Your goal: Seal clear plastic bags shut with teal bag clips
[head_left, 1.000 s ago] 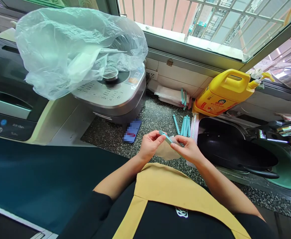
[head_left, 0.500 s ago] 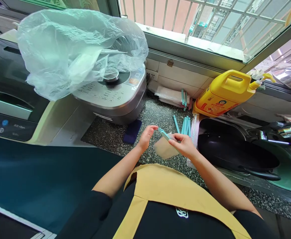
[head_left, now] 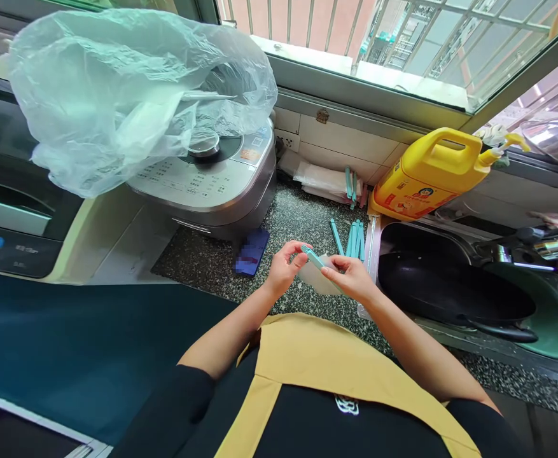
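Note:
A teal bag clip [head_left: 315, 257] is held at a slant between my two hands above the speckled counter. My right hand [head_left: 352, 278] pinches its lower end along with the edge of a small translucent plastic bag [head_left: 324, 283], which hangs beneath. At the clip's upper end, the thumb and fingers of my left hand [head_left: 283, 270] are closed on the tip. Several more teal clips [head_left: 355, 240] lie in a bunch just beyond my right hand, with a single clip [head_left: 337, 236] apart to their left.
A dark blue phone [head_left: 252, 252] lies left of my hands. Behind it stands a rice cooker [head_left: 197, 191] under a large plastic bag [head_left: 116, 95]. Folded bags [head_left: 321, 180] rest by the wall. Right are a yellow detergent jug [head_left: 429, 172] and a black wok [head_left: 450, 289] over the sink.
My left hand has moved right and closed its fingers on the clip's upper end. The phone screen has lit up. The view has shifted slightly.

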Tool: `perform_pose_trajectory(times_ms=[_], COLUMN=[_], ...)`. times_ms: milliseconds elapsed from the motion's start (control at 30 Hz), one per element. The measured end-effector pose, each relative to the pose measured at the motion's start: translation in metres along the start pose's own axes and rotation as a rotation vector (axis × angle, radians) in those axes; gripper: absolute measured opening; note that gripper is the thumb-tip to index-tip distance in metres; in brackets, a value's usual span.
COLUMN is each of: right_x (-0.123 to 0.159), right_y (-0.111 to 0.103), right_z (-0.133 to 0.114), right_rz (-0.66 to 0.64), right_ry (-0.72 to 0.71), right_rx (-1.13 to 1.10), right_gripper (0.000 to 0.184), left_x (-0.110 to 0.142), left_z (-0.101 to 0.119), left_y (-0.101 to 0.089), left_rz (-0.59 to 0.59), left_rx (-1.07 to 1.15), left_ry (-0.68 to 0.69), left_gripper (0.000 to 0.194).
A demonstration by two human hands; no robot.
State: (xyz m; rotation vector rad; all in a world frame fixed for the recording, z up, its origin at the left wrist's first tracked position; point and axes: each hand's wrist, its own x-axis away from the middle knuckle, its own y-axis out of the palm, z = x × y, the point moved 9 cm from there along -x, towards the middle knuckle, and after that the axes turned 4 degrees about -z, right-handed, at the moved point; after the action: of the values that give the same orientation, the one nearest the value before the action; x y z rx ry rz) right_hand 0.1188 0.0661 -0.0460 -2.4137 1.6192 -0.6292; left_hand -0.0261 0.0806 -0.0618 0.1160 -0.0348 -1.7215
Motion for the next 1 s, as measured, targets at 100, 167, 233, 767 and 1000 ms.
perform_pose_trajectory(times_ms=[100, 167, 233, 767, 1000], right_x=[0.000, -0.001, -0.001, -0.007, -0.011], right_y=[0.001, 0.001, 0.000, -0.003, -0.008], right_z=[-0.003, -0.004, -0.005, -0.006, 0.002], right_rz=[-0.008, -0.003, 0.004, 0.022, 0.006], right_ry=[-0.023, -0.039, -0.050, -0.044, -0.016], right_rx=[0.010, 0.018, 0.024, 0.026, 0.048], right_gripper=[0.030, 0.029, 0.029, 0.024, 0.024], left_x=[0.000, -0.001, -0.001, -0.006, -0.016], left_z=[0.001, -0.003, -0.007, -0.014, -0.015], left_y=[0.010, 0.011, 0.011, 0.011, 0.006], left_rz=[-0.014, 0.003, 0.021, 0.078, 0.068], left_rx=[0.101, 0.153, 0.199, 0.312, 0.247], left_ry=[-0.128, -0.202, -0.241, -0.323, -0.295], left_gripper=[0.032, 0.028, 0.028, 0.037, 0.038])
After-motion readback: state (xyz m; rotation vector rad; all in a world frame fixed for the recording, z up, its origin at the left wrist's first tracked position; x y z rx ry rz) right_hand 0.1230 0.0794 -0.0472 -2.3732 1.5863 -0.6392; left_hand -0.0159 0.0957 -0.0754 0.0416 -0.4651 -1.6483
